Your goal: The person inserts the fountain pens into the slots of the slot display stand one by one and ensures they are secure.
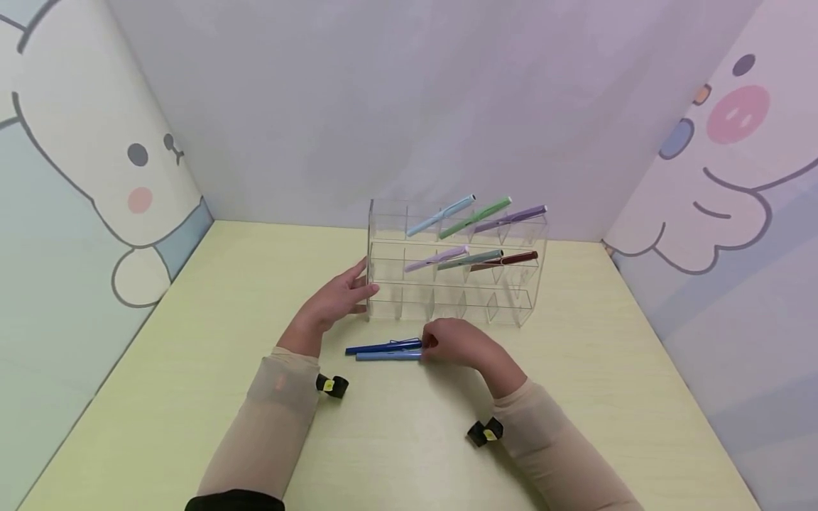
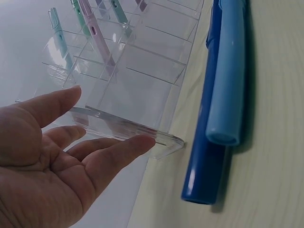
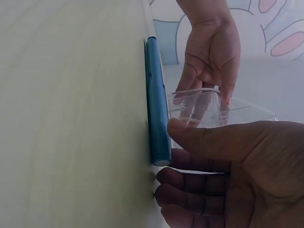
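Observation:
A clear tiered pen rack (image 1: 450,287) stands at the back of the table and holds several pastel and dark pens. At its left side panel is my left hand (image 1: 339,298), fingers stretched along the panel and thumb by the front edge. In front of the rack, a dark blue pen (image 1: 377,348) and a light blue pen (image 1: 388,356) lie side by side. My right hand (image 1: 460,344) is at their right ends. In the right wrist view its thumb tip is beside the light blue pen (image 3: 158,104), with the fingers loosely bent and a gap between thumb and index finger.
Upper-tier pens are light blue (image 1: 441,216), green (image 1: 476,218) and purple (image 1: 511,218). Below them sit lilac (image 1: 437,260), grey-green (image 1: 471,260) and dark red (image 1: 505,261) ones. Printed wall panels (image 1: 409,106) surround the pale table (image 1: 396,454).

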Action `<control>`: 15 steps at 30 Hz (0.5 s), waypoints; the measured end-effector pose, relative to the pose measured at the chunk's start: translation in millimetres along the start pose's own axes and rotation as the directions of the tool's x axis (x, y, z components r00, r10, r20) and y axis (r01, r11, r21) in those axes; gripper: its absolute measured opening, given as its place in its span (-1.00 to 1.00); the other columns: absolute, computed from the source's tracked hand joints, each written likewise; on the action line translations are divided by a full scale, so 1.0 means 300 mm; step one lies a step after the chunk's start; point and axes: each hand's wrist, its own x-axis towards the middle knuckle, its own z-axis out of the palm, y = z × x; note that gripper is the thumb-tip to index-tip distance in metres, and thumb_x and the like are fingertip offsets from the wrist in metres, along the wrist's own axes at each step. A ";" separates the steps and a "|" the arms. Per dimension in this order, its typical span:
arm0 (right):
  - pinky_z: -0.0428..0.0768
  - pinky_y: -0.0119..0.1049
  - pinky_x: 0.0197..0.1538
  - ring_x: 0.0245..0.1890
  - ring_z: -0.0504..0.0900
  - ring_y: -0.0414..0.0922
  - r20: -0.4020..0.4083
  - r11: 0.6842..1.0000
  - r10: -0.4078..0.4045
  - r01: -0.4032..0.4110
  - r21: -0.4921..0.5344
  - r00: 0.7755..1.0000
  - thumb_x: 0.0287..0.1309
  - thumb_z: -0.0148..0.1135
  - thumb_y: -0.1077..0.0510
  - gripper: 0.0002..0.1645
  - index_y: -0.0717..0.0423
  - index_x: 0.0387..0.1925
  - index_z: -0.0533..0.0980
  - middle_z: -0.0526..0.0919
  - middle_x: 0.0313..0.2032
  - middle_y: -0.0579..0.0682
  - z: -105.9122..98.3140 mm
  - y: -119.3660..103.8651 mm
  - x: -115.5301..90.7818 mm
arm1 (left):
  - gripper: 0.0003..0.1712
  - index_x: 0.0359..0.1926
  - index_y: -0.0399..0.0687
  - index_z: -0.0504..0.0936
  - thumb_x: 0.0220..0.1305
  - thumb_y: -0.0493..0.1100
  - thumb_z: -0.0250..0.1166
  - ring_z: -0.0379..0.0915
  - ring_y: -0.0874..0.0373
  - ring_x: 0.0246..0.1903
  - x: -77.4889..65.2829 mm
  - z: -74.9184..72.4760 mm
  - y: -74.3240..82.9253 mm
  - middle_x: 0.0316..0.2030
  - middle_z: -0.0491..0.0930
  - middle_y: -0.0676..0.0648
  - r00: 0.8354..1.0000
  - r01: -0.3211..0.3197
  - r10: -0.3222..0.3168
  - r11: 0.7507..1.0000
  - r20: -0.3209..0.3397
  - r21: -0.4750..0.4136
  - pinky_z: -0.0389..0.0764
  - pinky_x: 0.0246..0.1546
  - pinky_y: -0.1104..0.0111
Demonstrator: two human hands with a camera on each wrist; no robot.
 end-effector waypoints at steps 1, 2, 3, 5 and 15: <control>0.50 -0.29 -0.28 -0.41 0.48 -0.23 0.001 1.000 -0.004 0.004 -0.002 1.000 0.12 0.42 -0.01 -0.87 -0.12 -0.39 0.61 0.59 -0.40 -0.24 0.002 0.000 0.001 | -0.12 0.53 0.55 -0.13 0.40 0.07 0.20 0.27 -0.06 0.37 -0.001 0.000 0.002 0.50 0.12 -0.14 1.000 0.000 0.000 1.000 -0.001 0.000 0.46 0.24 -0.03; 0.49 -0.28 -0.28 -0.41 0.48 -0.22 0.002 1.000 -0.009 0.009 -0.003 1.000 0.12 0.43 0.00 -0.86 -0.12 -0.40 0.60 0.58 -0.41 -0.24 0.004 0.000 0.001 | -0.13 0.53 0.55 -0.13 0.41 0.06 0.20 0.27 -0.06 0.37 -0.002 0.001 0.004 0.50 0.12 -0.15 1.000 0.001 -0.001 1.000 0.000 -0.001 0.45 0.24 -0.04; 0.49 -0.27 -0.29 -0.42 0.47 -0.22 0.002 1.000 -0.015 0.015 -0.002 1.000 0.11 0.43 0.00 -0.85 -0.11 -0.41 0.59 0.57 -0.42 -0.23 0.006 0.001 0.001 | -0.13 0.53 0.55 -0.13 0.41 0.05 0.19 0.26 -0.06 0.37 -0.002 0.001 0.006 0.50 0.12 -0.15 1.000 0.000 0.000 1.000 0.002 -0.002 0.45 0.25 -0.04; 0.48 -0.28 -0.30 -0.43 0.47 -0.21 0.004 1.000 -0.025 0.025 -0.004 1.000 0.11 0.43 0.01 -0.85 -0.12 -0.43 0.58 0.56 -0.44 -0.23 0.007 0.002 0.002 | -0.13 0.53 0.53 -0.14 0.42 0.03 0.19 0.26 -0.06 0.38 -0.004 0.000 0.009 0.49 0.12 -0.16 1.000 0.004 -0.004 1.000 0.003 -0.006 0.44 0.25 -0.05; 0.49 -0.31 -0.34 -0.44 0.48 -0.23 -0.018 0.997 -0.061 0.062 0.041 0.998 0.20 0.36 0.03 -0.86 -0.18 -0.42 0.54 0.56 -0.44 -0.24 -0.019 0.018 -0.016 | -0.11 0.54 0.51 -0.15 0.41 0.05 0.19 0.24 -0.05 0.39 -0.004 -0.005 0.007 0.50 0.11 -0.17 1.000 0.019 -0.019 1.000 0.003 -0.006 0.43 0.27 -0.02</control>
